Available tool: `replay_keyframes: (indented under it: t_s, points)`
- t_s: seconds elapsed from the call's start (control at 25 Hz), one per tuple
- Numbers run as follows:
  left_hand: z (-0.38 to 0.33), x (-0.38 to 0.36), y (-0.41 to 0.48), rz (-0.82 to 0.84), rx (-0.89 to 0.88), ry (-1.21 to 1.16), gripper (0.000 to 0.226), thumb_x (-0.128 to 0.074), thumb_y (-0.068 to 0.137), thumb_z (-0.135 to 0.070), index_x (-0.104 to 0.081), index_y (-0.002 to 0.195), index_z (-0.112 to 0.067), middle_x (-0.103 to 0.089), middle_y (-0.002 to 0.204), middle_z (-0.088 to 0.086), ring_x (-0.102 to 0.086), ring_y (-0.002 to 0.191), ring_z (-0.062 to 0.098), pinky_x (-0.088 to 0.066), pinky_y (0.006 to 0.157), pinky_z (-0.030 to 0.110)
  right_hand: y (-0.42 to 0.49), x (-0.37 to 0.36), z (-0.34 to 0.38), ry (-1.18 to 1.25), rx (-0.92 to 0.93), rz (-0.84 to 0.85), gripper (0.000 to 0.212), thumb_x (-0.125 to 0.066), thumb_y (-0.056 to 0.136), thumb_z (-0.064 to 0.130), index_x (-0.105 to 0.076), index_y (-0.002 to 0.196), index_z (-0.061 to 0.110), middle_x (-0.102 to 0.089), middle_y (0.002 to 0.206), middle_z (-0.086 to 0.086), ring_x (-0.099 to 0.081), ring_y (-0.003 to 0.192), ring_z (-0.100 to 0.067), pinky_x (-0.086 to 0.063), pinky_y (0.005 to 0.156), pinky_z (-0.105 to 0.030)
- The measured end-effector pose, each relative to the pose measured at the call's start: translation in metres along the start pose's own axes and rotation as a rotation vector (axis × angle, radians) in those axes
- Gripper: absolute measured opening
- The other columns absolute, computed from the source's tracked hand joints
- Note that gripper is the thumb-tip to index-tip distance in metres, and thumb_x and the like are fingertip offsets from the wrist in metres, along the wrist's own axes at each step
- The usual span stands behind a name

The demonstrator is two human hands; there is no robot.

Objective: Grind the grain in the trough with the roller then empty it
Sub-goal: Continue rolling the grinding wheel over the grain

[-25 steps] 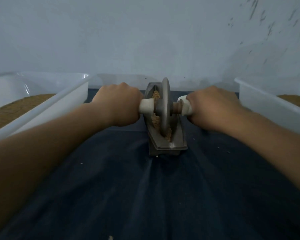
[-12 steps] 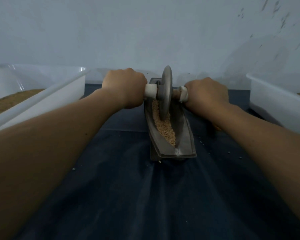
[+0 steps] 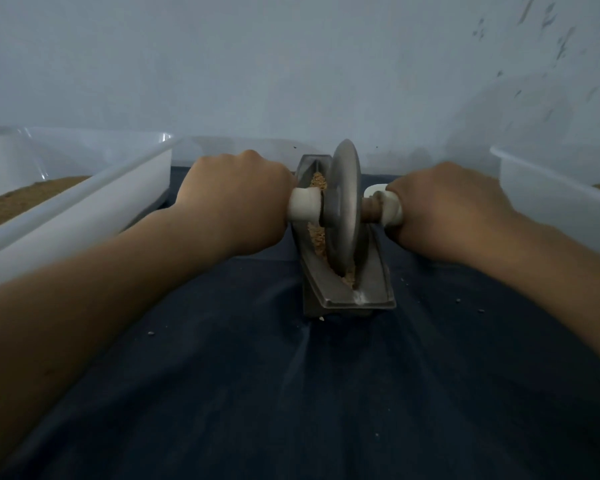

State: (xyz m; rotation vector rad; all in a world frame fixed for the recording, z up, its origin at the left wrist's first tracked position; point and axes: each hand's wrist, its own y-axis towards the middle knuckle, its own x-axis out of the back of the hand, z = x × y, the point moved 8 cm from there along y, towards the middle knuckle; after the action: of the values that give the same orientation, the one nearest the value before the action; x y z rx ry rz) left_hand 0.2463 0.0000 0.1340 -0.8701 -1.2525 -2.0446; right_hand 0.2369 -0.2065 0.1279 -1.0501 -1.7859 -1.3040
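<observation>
A grey metal trough [image 3: 374, 289] lies lengthwise on the dark cloth in front of me, with tan grain [image 3: 317, 233] along its groove. A grey disc roller [image 3: 343, 209] stands upright in the groove, near the middle to near part of the trough. My left hand [image 3: 236, 202] grips the roller's white left handle [image 3: 303, 204]. My right hand [image 3: 451, 209] grips the white right handle [image 3: 388, 206]. Most of each handle is hidden inside the fists.
A white plastic tub [image 3: 84, 202] with brown grain stands at the left. Another white tub [image 3: 551, 199] with grain stands at the right. A pale wall rises close behind. A few grain bits [image 3: 321, 318] lie scattered on the dark cloth [image 3: 291, 393].
The roller went to the far end of the trough, then came back toward me to near the middle, both hands moving with it.
</observation>
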Motion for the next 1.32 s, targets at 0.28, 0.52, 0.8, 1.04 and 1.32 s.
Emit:
replay_keyframes:
  t_s: [0.28,0.52,0.8,1.04,1.32]
  points:
    - [0.013,-0.051,0.038,0.157,0.150,-0.132,0.015,-0.057,0.089,-0.032,-0.066,0.099,-0.026,-0.049,0.076,0.000,-0.049,0.062,0.022,-0.037,0.055,0.034,0.063,-0.015,0.019,-0.047,-0.001,-0.132,0.012,-0.070,0.086,0.034,-0.067,0.086,0.023,-0.046,0.070,0.000,-0.047,0.063,-0.024,-0.025,0.052,-0.026]
    - [0.002,-0.014,0.001,0.114,0.082,-0.084,0.004,-0.060,0.087,-0.033,-0.061,0.088,-0.029,-0.045,0.070,-0.005,-0.039,0.055,0.016,-0.032,0.052,0.031,0.016,0.003,0.014,-0.036,0.026,-0.116,0.025,-0.066,0.083,0.037,-0.044,0.072,0.030,-0.044,0.065,0.006,-0.047,0.059,-0.021,-0.027,0.047,-0.024]
    - [0.000,-0.001,-0.007,0.007,0.029,0.001,0.007,-0.061,0.084,-0.037,-0.062,0.087,-0.031,-0.041,0.063,-0.006,-0.032,0.046,0.012,-0.018,0.043,0.023,-0.003,0.007,0.007,-0.072,0.003,-0.107,0.023,-0.062,0.077,0.040,-0.049,0.060,0.030,-0.046,0.053,0.009,-0.039,0.045,-0.011,-0.024,0.044,-0.019]
    - [0.006,-0.041,0.044,0.181,0.089,-0.035,0.013,-0.058,0.089,-0.029,-0.066,0.098,-0.023,-0.052,0.075,0.000,-0.046,0.056,0.018,-0.033,0.050,0.031,0.057,-0.026,0.011,0.053,-0.070,-0.073,0.019,-0.061,0.088,0.041,-0.056,0.077,0.027,-0.054,0.075,0.001,-0.047,0.064,-0.023,-0.030,0.052,-0.026]
    - [-0.009,0.003,0.002,0.047,-0.029,0.047,0.002,-0.059,0.086,-0.029,-0.061,0.087,-0.028,-0.038,0.064,-0.004,-0.031,0.047,0.014,-0.018,0.043,0.026,-0.005,-0.005,0.003,0.065,-0.041,-0.080,0.017,-0.056,0.081,0.037,-0.047,0.068,0.031,-0.053,0.063,0.008,-0.047,0.054,-0.016,-0.029,0.046,-0.026]
